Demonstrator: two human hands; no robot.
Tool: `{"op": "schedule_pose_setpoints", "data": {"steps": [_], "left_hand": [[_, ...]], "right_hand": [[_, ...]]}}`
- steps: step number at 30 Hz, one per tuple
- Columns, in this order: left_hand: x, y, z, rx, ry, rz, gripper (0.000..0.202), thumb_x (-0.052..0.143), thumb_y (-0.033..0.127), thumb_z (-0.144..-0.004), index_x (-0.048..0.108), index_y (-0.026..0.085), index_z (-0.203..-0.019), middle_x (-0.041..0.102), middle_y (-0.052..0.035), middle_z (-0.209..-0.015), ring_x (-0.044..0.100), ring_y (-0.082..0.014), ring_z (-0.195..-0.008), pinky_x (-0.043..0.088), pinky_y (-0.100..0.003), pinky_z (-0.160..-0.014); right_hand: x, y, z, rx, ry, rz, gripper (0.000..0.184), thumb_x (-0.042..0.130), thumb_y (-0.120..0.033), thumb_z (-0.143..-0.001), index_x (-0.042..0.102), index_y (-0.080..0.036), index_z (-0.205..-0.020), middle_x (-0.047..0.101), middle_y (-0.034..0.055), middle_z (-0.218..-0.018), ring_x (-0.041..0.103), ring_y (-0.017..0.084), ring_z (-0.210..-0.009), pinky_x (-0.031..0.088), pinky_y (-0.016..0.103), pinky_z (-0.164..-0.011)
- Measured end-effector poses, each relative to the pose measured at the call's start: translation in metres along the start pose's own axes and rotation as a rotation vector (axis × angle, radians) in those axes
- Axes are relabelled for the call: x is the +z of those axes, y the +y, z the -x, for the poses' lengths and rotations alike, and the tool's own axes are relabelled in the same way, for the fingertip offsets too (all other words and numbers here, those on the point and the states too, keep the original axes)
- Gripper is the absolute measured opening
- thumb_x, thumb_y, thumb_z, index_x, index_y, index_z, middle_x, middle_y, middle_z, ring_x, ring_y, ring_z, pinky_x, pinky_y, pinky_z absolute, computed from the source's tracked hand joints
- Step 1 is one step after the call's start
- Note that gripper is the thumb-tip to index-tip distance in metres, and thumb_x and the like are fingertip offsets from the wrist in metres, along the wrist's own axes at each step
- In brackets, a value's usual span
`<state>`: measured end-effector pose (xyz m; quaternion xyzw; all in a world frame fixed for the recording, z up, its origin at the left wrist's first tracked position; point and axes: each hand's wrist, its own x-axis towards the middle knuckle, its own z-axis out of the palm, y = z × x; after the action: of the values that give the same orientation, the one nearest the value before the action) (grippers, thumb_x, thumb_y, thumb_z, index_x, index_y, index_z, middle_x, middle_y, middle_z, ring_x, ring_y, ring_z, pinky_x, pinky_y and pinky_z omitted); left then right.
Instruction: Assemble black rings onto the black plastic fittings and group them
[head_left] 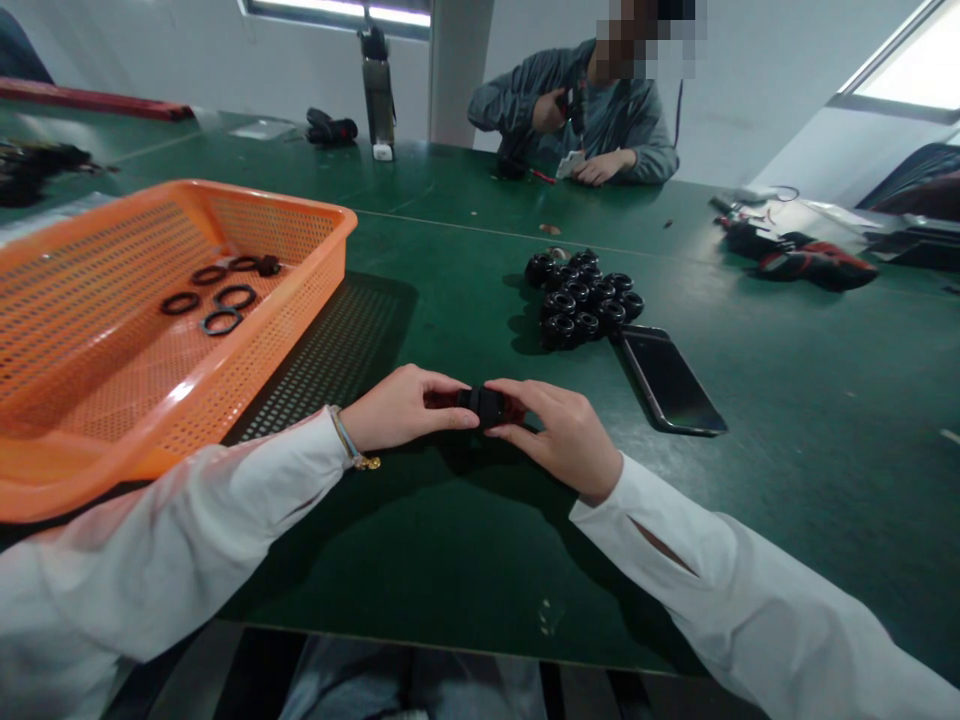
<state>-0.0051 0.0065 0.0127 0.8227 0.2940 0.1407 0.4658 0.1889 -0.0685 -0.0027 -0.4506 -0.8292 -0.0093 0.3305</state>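
Observation:
Between my two hands is a small black plastic fitting (484, 406), which looks like a cable gland. The thumb and fingers of my left hand (409, 405) pinch its left end. My right hand (559, 425) grips the right end in the same way, and its fingertips hide part of the piece. Beyond my right hand, a cluster of similar black fittings (585, 297) stands close together on the green table (465, 560). Flat black ring nuts (235, 297) lie in the orange basket (337, 250) to the left of my left hand.
A phone (671, 380) lies flat to the right of the cluster. Across the table a person (637, 120) holds a power drill (574, 105) over a small pale part. Another tool (817, 262) rests at the right, and a dark tool (330, 128) lies at the back.

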Motion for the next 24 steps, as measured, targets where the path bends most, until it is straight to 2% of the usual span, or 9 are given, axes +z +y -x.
{"op": "schedule_pose_setpoints", "data": {"steps": [7, 12, 17, 24], "left_hand": [[-0.0004, 0.0004, 0.0, 0.008, 0.01, -0.016, 0.038, 0.063, 0.038, -0.073, 0.072, 0.01, -0.097, 0.073, -0.0051, -0.085, 0.062, -0.0166, -0.074, 0.044, -0.022, -0.066], [-0.0009, 0.0011, 0.0003, 0.014, 0.02, -0.055, 0.038, 0.064, 0.037, -0.073, 0.071, 0.009, -0.098, 0.073, -0.0058, -0.086, 0.062, -0.0162, -0.075, 0.044, -0.021, -0.067], [-0.0007, 0.0016, 0.0012, 0.024, 0.032, -0.093, 0.034, 0.065, 0.036, -0.074, 0.072, 0.01, -0.094, 0.072, -0.0058, -0.086, 0.062, -0.0152, -0.072, 0.043, -0.021, -0.066], [0.0001, 0.0028, 0.0012, 0.031, 0.053, -0.1, 0.035, 0.065, 0.037, -0.073, 0.072, 0.011, -0.095, 0.072, -0.006, -0.086, 0.061, -0.0156, -0.072, 0.044, -0.022, -0.066]], "right_hand": [[0.0, -0.0005, 0.0005, 0.059, -0.02, -0.042, 0.026, 0.063, -0.028, -0.081, 0.064, -0.012, -0.101, 0.074, 0.0073, -0.085, 0.069, 0.017, -0.071, 0.056, 0.027, -0.067], [-0.0004, -0.0029, -0.0009, 0.191, -0.079, -0.113, 0.026, 0.067, -0.024, -0.077, 0.064, -0.017, -0.102, 0.074, 0.0043, -0.091, 0.069, 0.016, -0.075, 0.055, 0.028, -0.072], [-0.0018, -0.0067, -0.0036, 0.299, -0.123, -0.193, 0.026, 0.068, -0.021, -0.075, 0.065, -0.016, -0.1, 0.074, 0.0029, -0.084, 0.067, 0.014, -0.067, 0.053, 0.025, -0.065], [-0.0016, -0.0087, -0.0061, 0.387, -0.142, -0.266, 0.024, 0.066, -0.024, -0.075, 0.066, -0.016, -0.097, 0.071, 0.0003, -0.072, 0.063, 0.013, -0.058, 0.05, 0.024, -0.056]]}}
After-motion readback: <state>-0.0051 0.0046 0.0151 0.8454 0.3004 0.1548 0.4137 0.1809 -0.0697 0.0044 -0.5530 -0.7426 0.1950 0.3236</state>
